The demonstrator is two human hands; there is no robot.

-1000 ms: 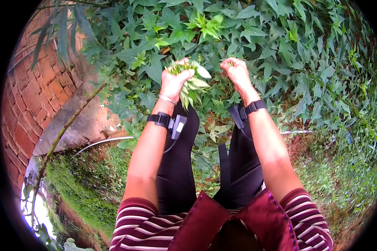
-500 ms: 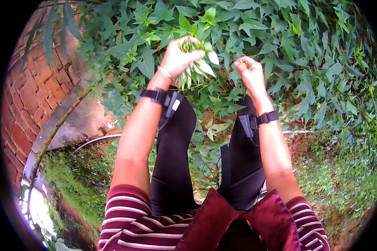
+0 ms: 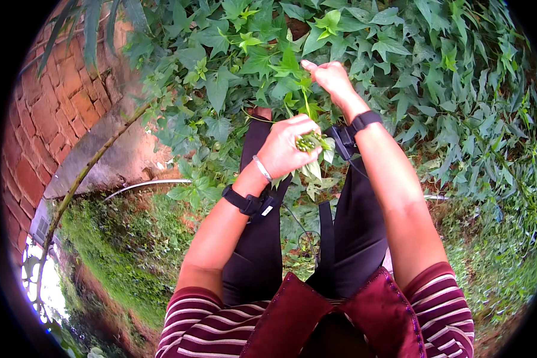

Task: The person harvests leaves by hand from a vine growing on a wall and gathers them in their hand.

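My left hand [image 3: 289,146] is closed around a bunch of leafy green stems [image 3: 309,142]. The cut ends cluster beside my thumb, and pale leaf undersides hang below the fist. Farther out and to the right, my right hand [image 3: 331,79] has its fingers curled together at a bright green shoot [image 3: 289,64] in the vine bed. From near these fingers a thin light-green stem [image 3: 306,98] runs down toward the left fist. What lies between the right fingertips is hidden.
Dense lobed-leaf vines [image 3: 394,77] spread ahead and to the right. On the left are a brick wall [image 3: 53,119], a concrete edge [image 3: 89,173] and a slanting woody stem [image 3: 80,179]. My dark-trousered legs [image 3: 253,244] lie below the hands. A thin cable [image 3: 304,235] loops between them.
My left hand has come nearer and to the right with the bunch. My right hand has reached farther out and to the left, to the shoot.
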